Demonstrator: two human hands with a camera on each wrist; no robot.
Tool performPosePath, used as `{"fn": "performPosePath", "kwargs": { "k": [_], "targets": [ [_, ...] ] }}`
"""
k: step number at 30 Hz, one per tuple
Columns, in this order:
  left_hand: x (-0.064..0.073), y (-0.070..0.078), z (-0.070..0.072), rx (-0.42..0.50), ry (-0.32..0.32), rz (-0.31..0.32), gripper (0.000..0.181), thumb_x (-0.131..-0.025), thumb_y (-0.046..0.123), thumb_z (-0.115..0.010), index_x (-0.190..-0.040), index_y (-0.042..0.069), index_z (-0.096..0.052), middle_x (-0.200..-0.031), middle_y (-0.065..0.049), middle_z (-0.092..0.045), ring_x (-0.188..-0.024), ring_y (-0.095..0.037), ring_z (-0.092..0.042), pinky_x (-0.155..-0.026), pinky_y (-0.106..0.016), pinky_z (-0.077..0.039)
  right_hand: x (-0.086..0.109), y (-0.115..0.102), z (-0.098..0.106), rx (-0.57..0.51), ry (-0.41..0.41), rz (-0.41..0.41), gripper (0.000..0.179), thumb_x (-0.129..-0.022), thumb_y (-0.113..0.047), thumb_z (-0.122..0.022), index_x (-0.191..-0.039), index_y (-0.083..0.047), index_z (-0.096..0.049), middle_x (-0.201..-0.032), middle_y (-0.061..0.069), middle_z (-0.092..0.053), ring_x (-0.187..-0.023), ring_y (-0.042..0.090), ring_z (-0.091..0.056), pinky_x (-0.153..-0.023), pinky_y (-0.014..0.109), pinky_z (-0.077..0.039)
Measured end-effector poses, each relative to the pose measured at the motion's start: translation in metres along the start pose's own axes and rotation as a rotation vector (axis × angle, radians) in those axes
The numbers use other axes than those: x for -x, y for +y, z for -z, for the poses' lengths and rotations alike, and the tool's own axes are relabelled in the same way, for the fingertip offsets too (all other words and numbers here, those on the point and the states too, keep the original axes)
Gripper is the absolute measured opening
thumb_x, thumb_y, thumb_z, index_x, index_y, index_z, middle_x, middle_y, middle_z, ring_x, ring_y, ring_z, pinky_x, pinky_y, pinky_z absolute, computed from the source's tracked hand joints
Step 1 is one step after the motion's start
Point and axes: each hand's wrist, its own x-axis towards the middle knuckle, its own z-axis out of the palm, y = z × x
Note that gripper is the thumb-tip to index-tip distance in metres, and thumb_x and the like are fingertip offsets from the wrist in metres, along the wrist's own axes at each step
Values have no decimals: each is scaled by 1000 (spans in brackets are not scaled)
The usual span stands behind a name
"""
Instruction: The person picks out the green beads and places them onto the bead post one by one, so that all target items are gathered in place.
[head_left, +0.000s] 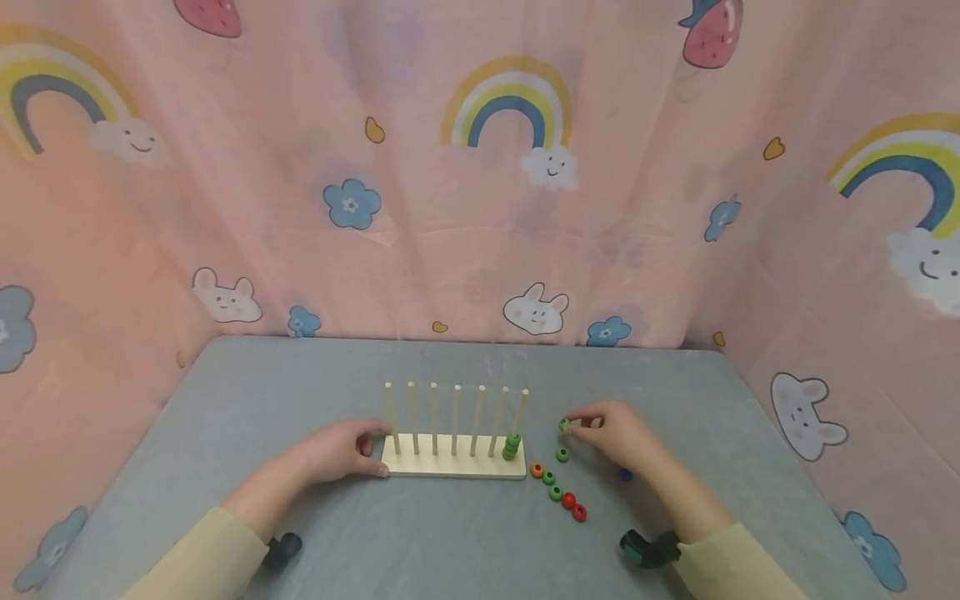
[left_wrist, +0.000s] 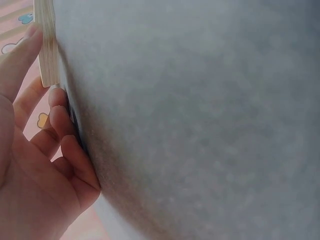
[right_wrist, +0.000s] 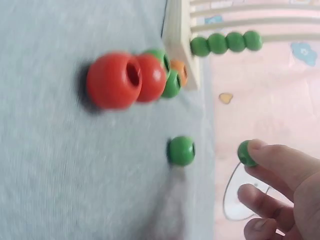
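A pale wooden peg rack (head_left: 450,468) with a row of upright rods stands on the table. Several green beads (right_wrist: 218,44) are stacked on its rightmost rod. My left hand (head_left: 341,450) grips the rack's left end, thumb at the front edge and fingers behind it. To the right of the rack, my right hand (head_left: 618,433) pinches a green bead (right_wrist: 246,153) between thumb and forefinger, raised above the table in the right wrist view. Another green bead (head_left: 562,455) lies on the table just nearer than that hand.
In front of the rack's right end, an orange bead (head_left: 537,470), two green beads (head_left: 555,493) and two red beads (head_left: 579,512) lie in a slanting line. A blue bead (head_left: 626,474) is partly hidden by the right forearm. A pink patterned curtain (head_left: 420,275) hangs behind the grey table (head_left: 420,542).
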Motion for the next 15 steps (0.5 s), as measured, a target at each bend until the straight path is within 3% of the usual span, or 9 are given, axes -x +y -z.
{"fn": "performPosePath", "kwargs": {
  "k": [10,15],
  "targets": [
    [0,0,1,5,3,-16,53,-77,30,-86,-123,15,-65,-78,2,-51,-71,-14,-46,-64,-33,-35,16,-28,7,-129,152,4,26,-90,-33,-74,-113,-20,-76,-90,-1,-62,-78,20,-50,-59,31,-43],
    [1,0,1,5,2,-22,53,-76,31,-86,-123,16,-65,-78,2,-51,-71,-14,-46,-64,-33,-35,24,-45,17,-176,226,67,26,-92,-30,-73,-114,-18,-75,-91,0,-63,-77,20,-50,-58,29,-43]
  ]
}}
